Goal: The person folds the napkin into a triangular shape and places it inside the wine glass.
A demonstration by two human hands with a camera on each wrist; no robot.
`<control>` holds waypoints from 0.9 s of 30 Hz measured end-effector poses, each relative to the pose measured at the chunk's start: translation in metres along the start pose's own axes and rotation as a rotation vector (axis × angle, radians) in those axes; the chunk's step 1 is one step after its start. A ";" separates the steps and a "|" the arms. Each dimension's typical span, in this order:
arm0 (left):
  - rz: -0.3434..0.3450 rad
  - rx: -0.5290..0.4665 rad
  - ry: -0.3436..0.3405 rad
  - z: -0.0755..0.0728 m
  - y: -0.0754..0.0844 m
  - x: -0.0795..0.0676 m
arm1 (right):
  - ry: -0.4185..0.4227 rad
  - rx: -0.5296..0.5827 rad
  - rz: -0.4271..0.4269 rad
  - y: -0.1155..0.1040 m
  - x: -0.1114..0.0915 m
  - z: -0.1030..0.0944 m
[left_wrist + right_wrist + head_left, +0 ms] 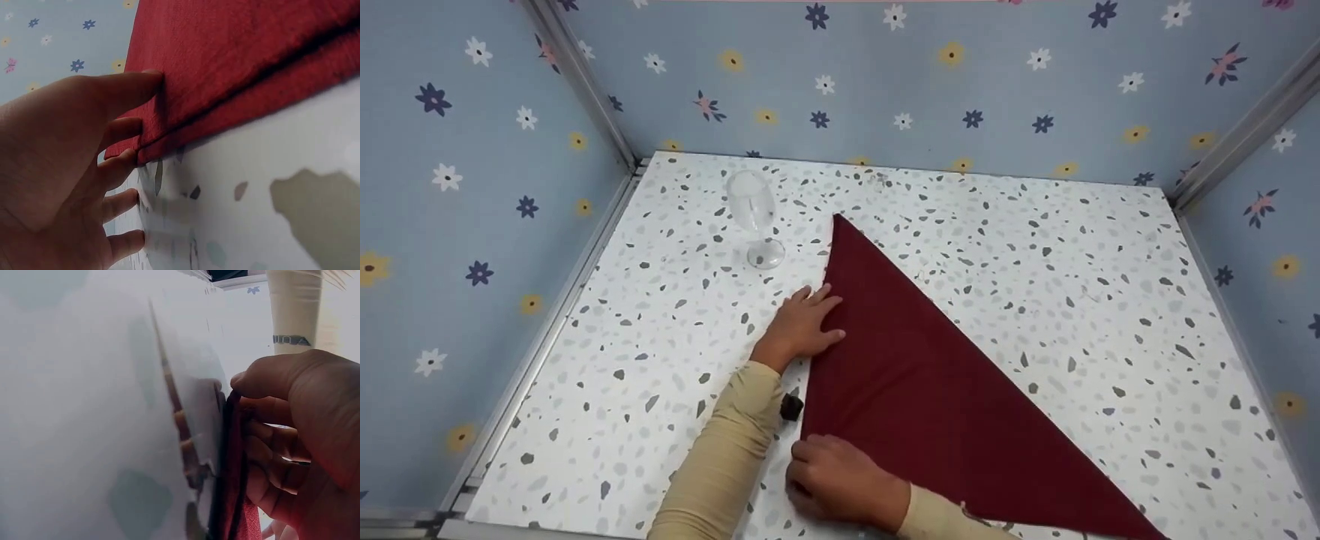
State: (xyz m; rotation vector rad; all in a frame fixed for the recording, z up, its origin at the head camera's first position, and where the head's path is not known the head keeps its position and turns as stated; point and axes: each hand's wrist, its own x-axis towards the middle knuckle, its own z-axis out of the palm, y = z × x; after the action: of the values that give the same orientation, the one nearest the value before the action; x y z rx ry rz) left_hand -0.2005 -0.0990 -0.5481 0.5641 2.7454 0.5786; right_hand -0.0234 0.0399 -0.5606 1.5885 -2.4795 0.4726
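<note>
A dark red cloth, folded into a triangle, lies flat on the speckled table. My left hand touches its left edge with spread, fairly straight fingers; in the left wrist view the thumb rests on the cloth, whose edge shows two layers. At the cloth's lower left corner, my right hand has curled fingers. Up close in the right wrist view, its thumb and index finger pinch the layered edge of the cloth. The right hand covers that corner in the head view.
A clear stemmed glass stands beyond the left hand, left of the cloth's top point. Flowered blue panels with metal rails close in the table at the back and sides. A small black device sits by the left wrist.
</note>
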 end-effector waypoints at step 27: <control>-0.047 0.032 -0.015 -0.012 -0.004 0.026 | 0.024 -0.019 0.141 0.012 -0.008 -0.009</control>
State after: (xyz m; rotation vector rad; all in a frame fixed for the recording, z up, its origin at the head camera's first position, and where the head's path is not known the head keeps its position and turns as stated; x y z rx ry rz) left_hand -0.2288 -0.0954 -0.5445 0.5073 2.7504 0.5187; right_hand -0.0308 0.0546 -0.5571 1.3990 -2.5803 0.4828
